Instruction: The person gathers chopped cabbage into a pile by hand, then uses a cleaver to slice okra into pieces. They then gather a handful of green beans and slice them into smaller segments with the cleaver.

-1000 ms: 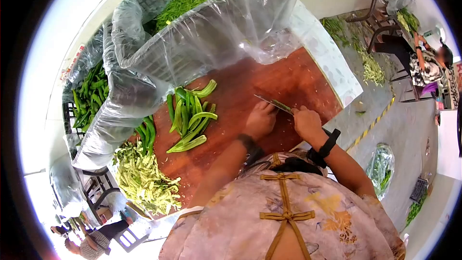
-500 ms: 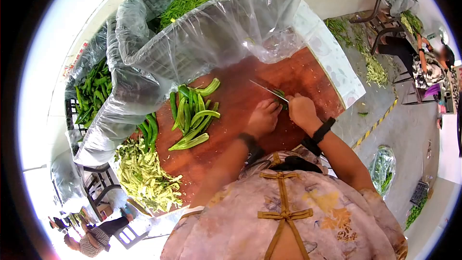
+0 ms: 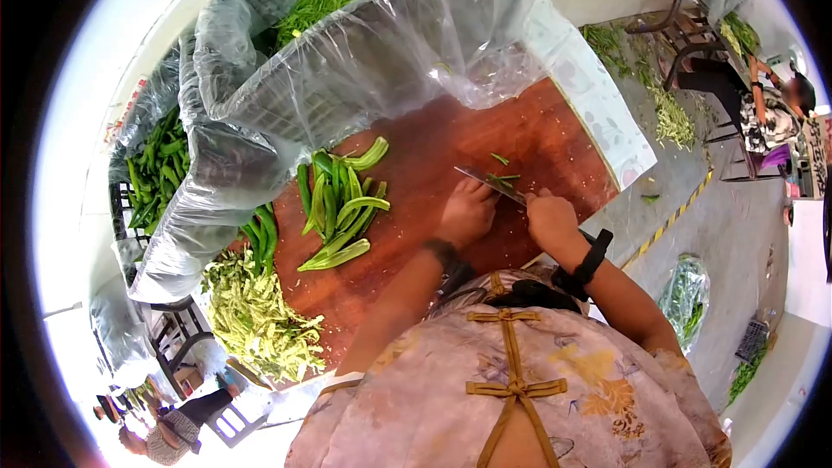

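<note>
My right hand (image 3: 555, 227) is wrapped round the handle of a knife (image 3: 490, 185), its thin blade pointing up and left across the red-brown board (image 3: 425, 130). My left hand (image 3: 468, 211) rests on the board with its fingers curled in, close against the blade. Whatever those fingers hold, if anything, is hidden. Beyond the blade lie a few thin green pepper strips (image 3: 500, 159). To the left, a pile of split green peppers (image 3: 338, 204) sits on the board.
Pale pepper cores and trimmings (image 3: 260, 321) are heaped at the board's left corner, beside whole green peppers (image 3: 263, 238). Plastic-lined crates (image 3: 364, 61) stand along the far side, holding shredded and whole peppers. Other people (image 3: 771, 121) are farther off.
The knife has turned flatter and moved slightly down and right with my right hand. Green strips now show beyond the blade. My left hand has shifted slightly down and left.
</note>
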